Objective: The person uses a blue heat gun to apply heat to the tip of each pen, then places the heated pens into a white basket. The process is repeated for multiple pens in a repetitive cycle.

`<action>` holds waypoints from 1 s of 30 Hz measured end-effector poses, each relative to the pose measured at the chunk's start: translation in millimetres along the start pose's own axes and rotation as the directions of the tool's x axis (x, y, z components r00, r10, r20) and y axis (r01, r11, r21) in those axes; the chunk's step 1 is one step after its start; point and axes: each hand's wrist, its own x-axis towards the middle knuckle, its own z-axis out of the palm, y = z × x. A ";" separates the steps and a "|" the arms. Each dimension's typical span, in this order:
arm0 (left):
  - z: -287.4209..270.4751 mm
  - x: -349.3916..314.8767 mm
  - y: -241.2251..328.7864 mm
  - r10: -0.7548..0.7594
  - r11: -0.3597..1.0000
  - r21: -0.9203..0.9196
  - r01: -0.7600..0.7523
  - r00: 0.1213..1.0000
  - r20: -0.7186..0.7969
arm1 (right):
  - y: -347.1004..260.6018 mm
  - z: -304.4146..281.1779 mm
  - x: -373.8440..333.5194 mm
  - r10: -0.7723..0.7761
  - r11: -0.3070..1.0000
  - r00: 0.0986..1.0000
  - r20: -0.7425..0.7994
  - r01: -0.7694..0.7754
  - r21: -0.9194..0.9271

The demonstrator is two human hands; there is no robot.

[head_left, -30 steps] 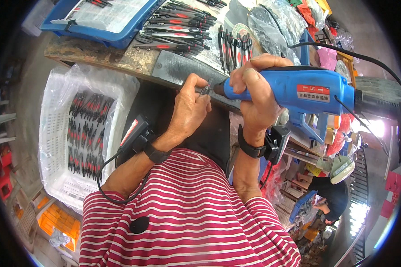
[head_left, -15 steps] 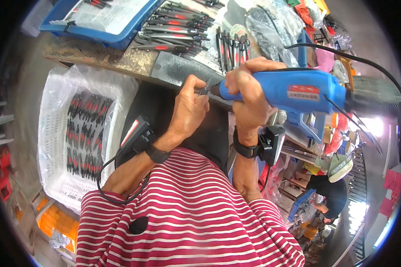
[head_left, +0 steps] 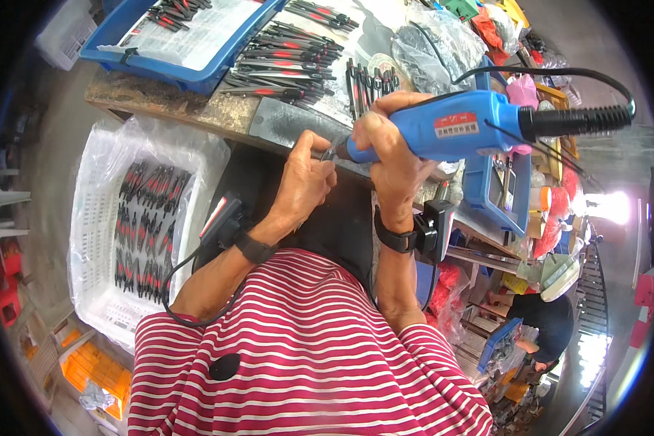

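Note:
My right hand (head_left: 394, 156) is wrapped round a blue electric screwdriver (head_left: 450, 125), held nearly level with its cord end to the right. Its tip meets a small dark metal part (head_left: 329, 154) pinched between the thumb and fingers of my left hand (head_left: 303, 174). Most of that part is hidden by the fingers, so its kind cannot be told. Just beyond my hands, slim black-and-red pieces that look like drawing compasses (head_left: 287, 54) lie piled on the workbench (head_left: 171, 102). A few more compasses (head_left: 367, 83) stand in a row behind the screwdriver.
A blue tray (head_left: 196, 76) with paper and more black-and-red pieces sits at the far left. Left of me, a white plastic-lined crate (head_left: 94, 240) holds rows of them. The black cord (head_left: 559, 71) arches at the right. Another person (head_left: 541, 323) works at the lower right.
The screwdriver's rear end has swung a little toward me-left and upward, with its tip still at the small part. The whole view has shifted slightly; both hands keep their grip.

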 end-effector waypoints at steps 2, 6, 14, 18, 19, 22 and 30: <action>0.3 -1.1 0.8 -0.010 1.000 -0.018 0.010 1.000 0.006 | -1.4 -1.8 2.1 -0.036 0.998 0.999 0.023 0.035 0.049; -0.5 -0.5 -3.1 0.041 0.999 -0.014 -0.041 0.999 0.017 | -7.5 -7.0 3.1 0.099 0.991 0.995 0.028 -0.101 0.084; -1.8 0.1 -6.4 0.041 0.999 -0.003 -0.041 0.999 0.024 | -17.4 -5.0 2.9 0.101 0.970 0.992 0.073 -0.115 0.212; -1.6 -0.2 -6.3 0.043 0.999 -0.020 -0.042 0.999 0.029 | -18.2 -4.2 3.7 0.099 0.980 0.993 0.065 -0.109 0.169; -1.8 -0.5 -6.3 0.032 0.999 -0.028 -0.031 0.999 0.031 | -18.2 -3.5 3.4 0.091 0.980 0.993 0.072 -0.102 0.173; -2.2 -0.5 -6.3 0.014 0.999 -0.044 -0.013 0.999 0.036 | -17.3 -1.9 3.5 0.104 0.971 0.993 0.064 -0.115 0.210; -2.7 0.4 -7.0 0.018 1.000 -0.013 -0.017 0.999 0.035 | -15.6 -1.5 4.2 0.131 0.939 0.990 0.057 -0.142 0.312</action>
